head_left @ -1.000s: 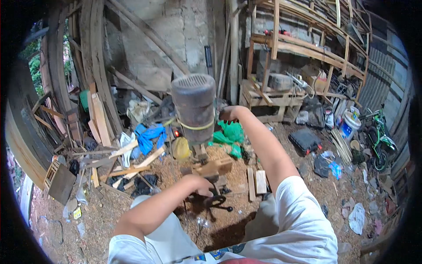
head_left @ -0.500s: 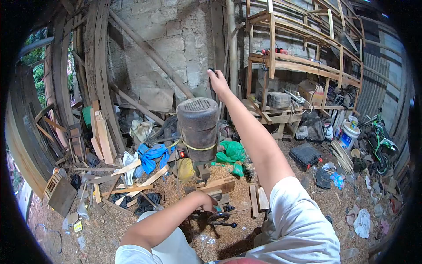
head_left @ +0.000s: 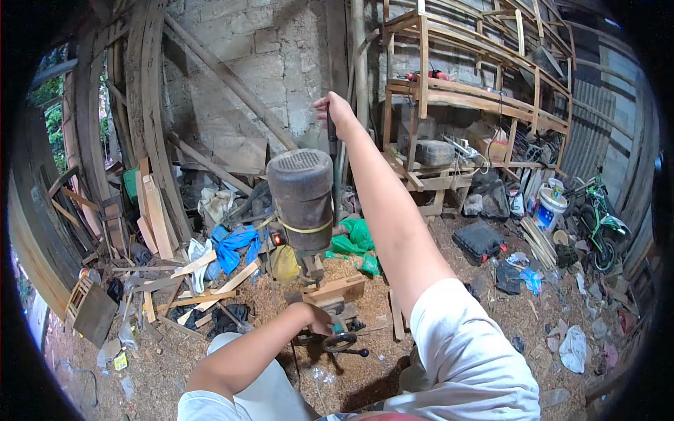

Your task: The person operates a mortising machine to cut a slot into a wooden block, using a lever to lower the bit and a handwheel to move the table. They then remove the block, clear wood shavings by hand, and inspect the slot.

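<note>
A dark upright motor [head_left: 300, 200] with a vented top and a yellow band stands in front of me, part of a mortising or drilling machine. My right hand [head_left: 335, 114] is raised beyond it, its fingers spread and its palm against the black grip of a lever [head_left: 331, 132]. Below the motor lies a notched block of wood [head_left: 337, 289] on the machine's table. My left hand [head_left: 320, 321] is down beside the handwheel [head_left: 340, 342], closed, with its fingertips hidden against the machine.
Offcuts [head_left: 203, 298] and blue plastic [head_left: 235, 247] lie at left, green plastic [head_left: 354, 238] behind the motor. A black case [head_left: 479, 242], a white bucket [head_left: 550, 208] and a small green motorbike [head_left: 598, 228] are at right. Wooden frames [head_left: 477, 95] stand at the back.
My right hand's fingers have opened from around the lever grip and now stretch out to the left. The whole view has shifted slightly. My left hand stays by the handwheel.
</note>
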`<state>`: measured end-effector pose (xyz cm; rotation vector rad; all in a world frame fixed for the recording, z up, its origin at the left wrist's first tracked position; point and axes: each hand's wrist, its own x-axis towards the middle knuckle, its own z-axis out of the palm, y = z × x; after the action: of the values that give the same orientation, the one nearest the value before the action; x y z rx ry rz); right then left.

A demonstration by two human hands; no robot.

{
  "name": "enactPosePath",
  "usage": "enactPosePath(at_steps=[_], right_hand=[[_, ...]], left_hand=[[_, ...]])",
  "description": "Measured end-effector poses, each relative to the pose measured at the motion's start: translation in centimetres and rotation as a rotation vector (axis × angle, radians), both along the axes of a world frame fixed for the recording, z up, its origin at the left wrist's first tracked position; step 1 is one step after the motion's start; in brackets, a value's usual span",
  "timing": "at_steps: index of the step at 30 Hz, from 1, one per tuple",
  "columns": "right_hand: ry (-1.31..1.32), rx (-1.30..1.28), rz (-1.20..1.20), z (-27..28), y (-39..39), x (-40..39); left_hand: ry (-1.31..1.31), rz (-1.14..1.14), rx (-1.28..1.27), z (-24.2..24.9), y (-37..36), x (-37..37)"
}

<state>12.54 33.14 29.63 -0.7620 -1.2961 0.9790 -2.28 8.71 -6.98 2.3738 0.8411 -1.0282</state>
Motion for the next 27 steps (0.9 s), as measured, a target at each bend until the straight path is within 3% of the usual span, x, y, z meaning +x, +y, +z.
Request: enactPosePath(at_steps=[2,3,7,9,11,16,18,25,27], right_hand=[[0.14,-0.159,0.338,0.1,-2.1,0.3],[0.14,-0.125,0.247,-0.1,-2.3,0.4],[0.157,0.042,0.253,-1.9,-6.2,1.2],[0.169,0.093,0.231,-3.4,-8.9,1.9],[0.202,0.182,0.204,-4.5,-10.2,2.3],[0.268,0.221,0.2,-5.1,-11.4,2.1],[0.283,0.298,0.144,-5.3,-11.6,1.9],[0.333,0.389,0.16,-6.3,-13.7,2.2],[0.33,0.41,0.171,-6.5,-14.2,2.4]], left_hand=[[-0.025,0.113,-0.012,-0.8,0.0,-0.6],[0.021,0.135,-0.015,-1.0,-0.2,-0.3],[-0.013,0.089,0.042,1.1,-1.9,-0.5],[0.046,0.143,0.011,4.6,-3.4,0.3],[0.158,0.178,-0.027,5.2,-3.2,0.7],[0.118,0.174,0.031,5.0,-4.0,0.9],[0.038,0.255,0.102,6.8,-5.2,1.1],[-0.174,0.208,0.297,6.7,-4.2,0.3],[-0.423,0.175,0.432,6.5,-4.1,-0.4]])
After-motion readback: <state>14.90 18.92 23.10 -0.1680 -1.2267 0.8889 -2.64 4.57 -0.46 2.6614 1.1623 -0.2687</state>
